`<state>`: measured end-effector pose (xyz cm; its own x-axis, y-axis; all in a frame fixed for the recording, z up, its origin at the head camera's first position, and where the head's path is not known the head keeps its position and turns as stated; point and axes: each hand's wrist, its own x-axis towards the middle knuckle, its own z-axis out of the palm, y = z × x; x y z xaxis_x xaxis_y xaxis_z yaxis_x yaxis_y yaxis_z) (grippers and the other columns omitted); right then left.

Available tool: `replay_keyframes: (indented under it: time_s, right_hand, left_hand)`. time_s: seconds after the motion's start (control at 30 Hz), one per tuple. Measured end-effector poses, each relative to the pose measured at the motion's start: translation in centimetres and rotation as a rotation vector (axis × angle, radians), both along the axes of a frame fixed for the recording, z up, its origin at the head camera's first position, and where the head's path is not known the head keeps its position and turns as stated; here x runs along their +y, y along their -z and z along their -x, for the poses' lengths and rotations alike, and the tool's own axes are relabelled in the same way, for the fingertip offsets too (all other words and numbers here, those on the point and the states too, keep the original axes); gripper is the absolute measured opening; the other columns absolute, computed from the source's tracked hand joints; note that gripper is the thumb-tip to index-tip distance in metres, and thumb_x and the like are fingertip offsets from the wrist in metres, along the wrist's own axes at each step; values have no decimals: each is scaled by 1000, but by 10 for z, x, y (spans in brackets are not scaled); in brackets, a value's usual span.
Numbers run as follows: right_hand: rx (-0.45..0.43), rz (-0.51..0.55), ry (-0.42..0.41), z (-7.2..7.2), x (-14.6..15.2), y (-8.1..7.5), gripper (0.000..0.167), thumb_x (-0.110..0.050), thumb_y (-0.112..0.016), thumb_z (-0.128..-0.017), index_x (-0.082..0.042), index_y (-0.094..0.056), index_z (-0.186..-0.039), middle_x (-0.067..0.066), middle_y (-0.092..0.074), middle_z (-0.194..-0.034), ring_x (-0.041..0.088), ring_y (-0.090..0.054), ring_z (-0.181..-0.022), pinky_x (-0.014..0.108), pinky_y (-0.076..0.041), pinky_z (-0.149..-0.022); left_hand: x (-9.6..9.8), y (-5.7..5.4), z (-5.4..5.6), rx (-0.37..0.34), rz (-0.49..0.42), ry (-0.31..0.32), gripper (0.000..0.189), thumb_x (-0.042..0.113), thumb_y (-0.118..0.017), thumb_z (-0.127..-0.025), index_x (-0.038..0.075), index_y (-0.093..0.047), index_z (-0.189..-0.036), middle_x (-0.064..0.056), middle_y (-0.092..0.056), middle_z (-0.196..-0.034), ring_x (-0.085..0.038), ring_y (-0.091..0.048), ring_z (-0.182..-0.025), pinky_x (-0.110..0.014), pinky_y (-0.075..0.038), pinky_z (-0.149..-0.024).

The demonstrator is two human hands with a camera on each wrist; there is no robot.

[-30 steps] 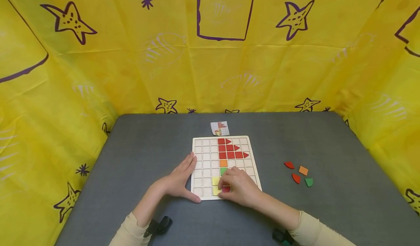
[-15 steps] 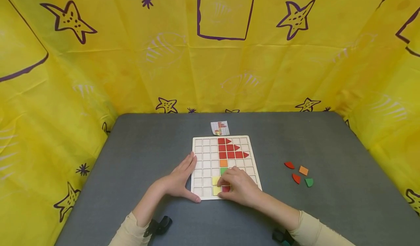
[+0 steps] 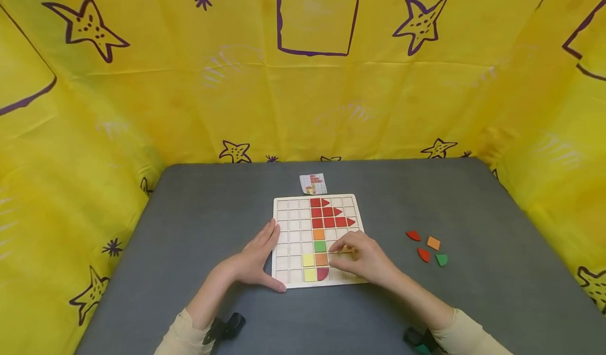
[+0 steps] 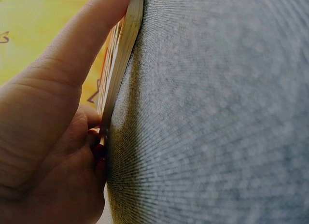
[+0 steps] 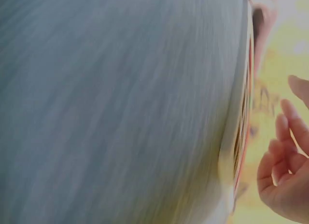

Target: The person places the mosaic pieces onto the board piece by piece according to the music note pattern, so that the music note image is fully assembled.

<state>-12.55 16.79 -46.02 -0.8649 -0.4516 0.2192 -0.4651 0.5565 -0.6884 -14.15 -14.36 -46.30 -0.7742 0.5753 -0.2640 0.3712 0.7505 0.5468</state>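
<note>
A pale wooden grid board (image 3: pixel 284 235) lies on the grey table. My left hand (image 3: pixel 255 257) rests at its left side, fingers along the edge and thumb at the near corner; in the left wrist view the thumb touches the board's rim (image 4: pixel 126 48). Over the board's right half hovers my right hand (image 3: pixel 363 257), fingers loosely bent, thumb and index apart with nothing between them. Just left of its fingertips sit an orange square (image 3: pixel 321 259), a green square (image 3: pixel 320 246) and a dark red rounded piece (image 3: pixel 322 274). Yellow squares (image 3: pixel 309 260) fill two neighbouring cells.
Rows of red squares and triangles (image 3: pixel 329 222) occupy the board's far part. A small printed card (image 3: pixel 306 183) lies behind it. Loose at the right are two red pieces (image 3: pixel 423 255), an orange square (image 3: pixel 433 243) and a green piece (image 3: pixel 442 260). Yellow cloth (image 3: pixel 236 108) surrounds the table.
My right hand has lifted off the near cells and moved right, uncovering the lower orange square and the dark red piece in the grid. The left hand stays at the board's edge.
</note>
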Motion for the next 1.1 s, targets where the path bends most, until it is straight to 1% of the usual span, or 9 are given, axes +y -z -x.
replay_keyframes:
  time_s: [0.1, 0.23, 0.33, 0.47, 0.57, 0.63, 0.73, 0.9, 1.1]
  right_hand:
    - [-43, 16, 105, 4, 26, -2, 22, -31, -83, -79, -22, -73, -97, -7, -65, -91, 17, -53, -85, 31, -45, -71]
    - [-82, -2, 236, 6, 67, -2, 23, -31, -82, -80, -21, -73, -99, -7, -65, -93, 17, -52, -87, 30, -44, -72]
    - [-90, -41, 319, 5, 100, 1, 23, -33, -80, -82, -22, -73, -101, -7, -67, -97, 16, -53, -90, 29, -44, -75]
    - [-125, -101, 398, -1, 140, 0, 26, -35, -77, -85, -19, -72, -105, -1, -65, -96, 13, -55, -82, 28, -45, -70]
    - [-148, -133, 432, -5, 164, -2, 30, -34, -75, -87, -15, -71, -109, 2, -64, -95, 9, -57, -79, 28, -45, -69]
    - [-156, -158, 449, -6, 177, -2, 31, -36, -73, -88, -14, -70, -110, 3, -65, -99, 9, -58, -83, 29, -46, -71]
    - [-153, -210, 466, -8, 190, 0, 34, -35, -74, -88, -10, -70, -110, 9, -65, -106, 18, -59, -88, 35, -46, -74]
    - [-149, -268, 480, -9, 199, 2, 35, -33, -76, -85, -7, -70, -108, 16, -63, -107, 27, -53, -90, 42, -43, -75]
    - [-113, -274, 496, -10, 199, 2, 32, -32, -78, -83, -7, -72, -101, 15, -65, -102, 26, -54, -86, 39, -43, -72]
  left_hand:
    - [-2, 0, -1, -3, -2, -6, 134, 62, -82, -64, 1, -4, -155, -15, 7, -162, -31, 4, -148, -53, -17, -114]
    - [-2, 1, -1, 1, -7, -7, 135, 62, -82, -64, 1, -4, -155, -15, 7, -162, -31, 3, -148, -54, -17, -114]
    - [-3, 2, -1, 2, -5, -8, 135, 62, -82, -64, 1, -4, -155, -15, 7, -162, -31, 3, -148, -54, -16, -114]
    - [-3, 4, 0, 4, -7, -7, 135, 63, -82, -64, 1, -5, -156, -15, 7, -162, -31, 4, -148, -54, -17, -114]
    - [-2, 4, 0, 6, -7, -7, 135, 63, -82, -63, 2, -5, -156, -15, 7, -162, -31, 3, -149, -53, -17, -114]
    - [-2, 4, 0, 5, -6, -8, 134, 63, -82, -63, 2, -5, -156, -15, 7, -162, -31, 3, -149, -53, -17, -114]
    - [-2, 3, -1, 2, -3, -10, 134, 62, -82, -63, 2, -6, -156, -15, 6, -162, -31, 3, -148, -54, -17, -114]
    - [0, 2, -1, -1, 4, -16, 134, 62, -82, -63, 2, -6, -156, -15, 6, -163, -31, 3, -149, -53, -17, -114]
    - [1, 2, -1, 1, 11, -17, 134, 63, -82, -63, 2, -7, -156, -15, 5, -163, -31, 2, -149, -54, -17, -114]
